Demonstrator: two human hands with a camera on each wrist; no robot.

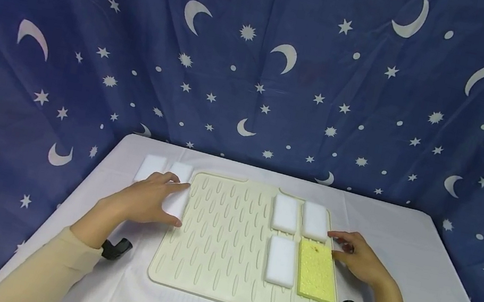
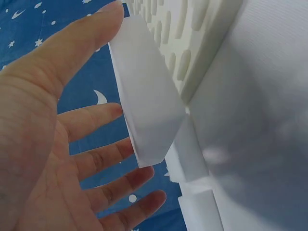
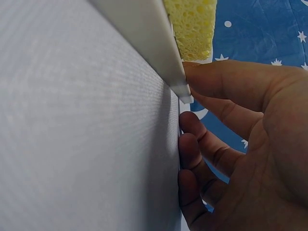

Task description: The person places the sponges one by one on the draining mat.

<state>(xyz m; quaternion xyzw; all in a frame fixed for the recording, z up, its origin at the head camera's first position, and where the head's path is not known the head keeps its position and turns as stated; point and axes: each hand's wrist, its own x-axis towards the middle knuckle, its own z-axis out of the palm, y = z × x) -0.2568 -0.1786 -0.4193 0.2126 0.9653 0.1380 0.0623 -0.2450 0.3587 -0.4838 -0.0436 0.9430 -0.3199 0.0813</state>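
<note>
My left hand (image 1: 148, 199) is at the left edge of a cream ribbed mat (image 1: 220, 244), holding a white sponge block (image 2: 144, 91) between thumb and fingers. In the left wrist view the block stands tilted, with the thumb at its upper end and fingertips along its side. At the mat's right edge, my right hand (image 1: 361, 258) touches the rim with its thumb and forefinger, while the other fingers bend loosely against the white cloth. Beside its thumb lies a yellow sponge (image 1: 317, 271) with visible pores. A white block (image 1: 315, 221) lies just behind that sponge, near the forefinger.
Two more white blocks lie on the mat, one at the back (image 1: 285, 214) and one in front (image 1: 282, 261). Left of the mat, another pair of white blocks (image 1: 152, 166) lies on the white cloth-covered table (image 1: 403, 228). A blue star-patterned curtain (image 1: 256, 67) hangs behind.
</note>
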